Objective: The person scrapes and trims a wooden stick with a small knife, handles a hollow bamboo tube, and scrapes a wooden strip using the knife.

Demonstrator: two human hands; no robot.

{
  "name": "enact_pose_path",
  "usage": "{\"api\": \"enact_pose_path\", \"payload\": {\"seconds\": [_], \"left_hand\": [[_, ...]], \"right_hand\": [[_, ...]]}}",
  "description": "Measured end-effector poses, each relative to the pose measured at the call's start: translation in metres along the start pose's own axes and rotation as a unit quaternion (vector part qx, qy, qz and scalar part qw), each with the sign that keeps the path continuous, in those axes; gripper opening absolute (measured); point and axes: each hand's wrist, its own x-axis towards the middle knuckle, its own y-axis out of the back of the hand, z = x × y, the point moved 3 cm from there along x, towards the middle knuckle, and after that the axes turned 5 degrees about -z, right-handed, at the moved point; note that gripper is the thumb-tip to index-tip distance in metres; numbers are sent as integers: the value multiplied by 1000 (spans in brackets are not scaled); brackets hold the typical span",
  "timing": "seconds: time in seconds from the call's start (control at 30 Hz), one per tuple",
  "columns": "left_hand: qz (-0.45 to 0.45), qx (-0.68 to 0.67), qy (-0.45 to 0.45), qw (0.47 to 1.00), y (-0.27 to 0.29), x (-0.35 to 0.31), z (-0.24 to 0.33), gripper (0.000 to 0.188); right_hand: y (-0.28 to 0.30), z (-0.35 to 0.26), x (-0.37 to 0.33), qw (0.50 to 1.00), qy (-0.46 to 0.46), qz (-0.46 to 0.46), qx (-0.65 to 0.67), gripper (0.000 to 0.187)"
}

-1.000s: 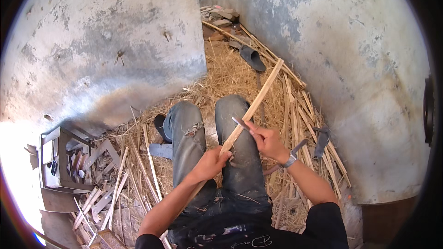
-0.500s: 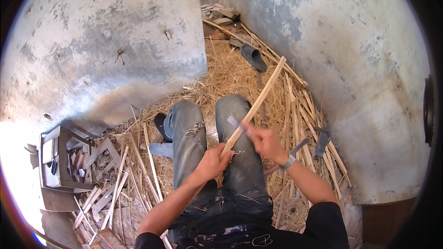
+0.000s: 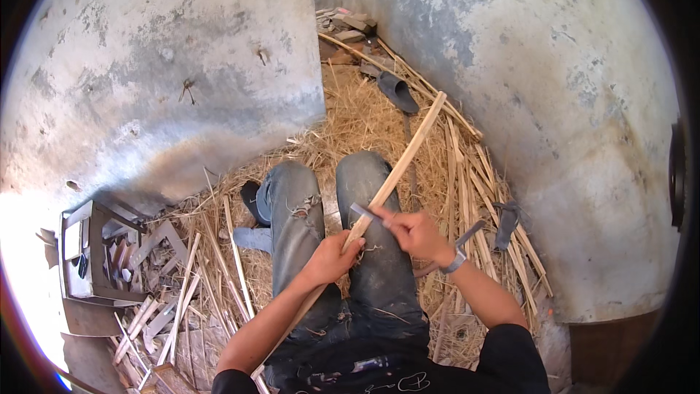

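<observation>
Head view: at lower centre, the left hand [image 3: 332, 258] has its fingers clamped around a long, pale wooden strip [image 3: 410, 151] slanting toward the upper right. Right of centre, the right hand [image 3: 418, 236] grips a flat grey metal blade [image 3: 362, 211] crossing the strip.

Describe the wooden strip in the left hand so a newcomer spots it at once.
Start at the jeans-clad legs in the lower middle. A pale wooden strip slants up rightward across the right thigh, gripped by the left hand, a flat grey tool from the right hand crossing it. Unlike the loose strips on the floor, this one is held.
</observation>
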Motion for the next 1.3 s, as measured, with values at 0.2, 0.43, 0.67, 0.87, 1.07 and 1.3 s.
{"api": "enact_pose_path", "payload": {"seconds": [0.2,0.43,0.67,0.87,1.07,1.3], "left_hand": [[-79,-146,43,985,-4,1,-13,32],[-43,-13,-5,999,0,-17,-11,37],[27,92,-8,995,2,-49,18,28],[-3,102,17,995,14,-88,4,27],[-12,110,56,992,25,-126,-1,28],[15,139,77,987,24,-142,-15,28]], "right_hand": [[2,-17,-8,1000,-10,8,-6,28],[26,-28,5,991,-32,132,-2,66],[2,-21,21,986,1,148,-77,89],[27,29,48,968,-2,245,-56,98],[59,39,65,961,-48,261,-79,70],[53,93,32,920,-178,202,284,42]]}}
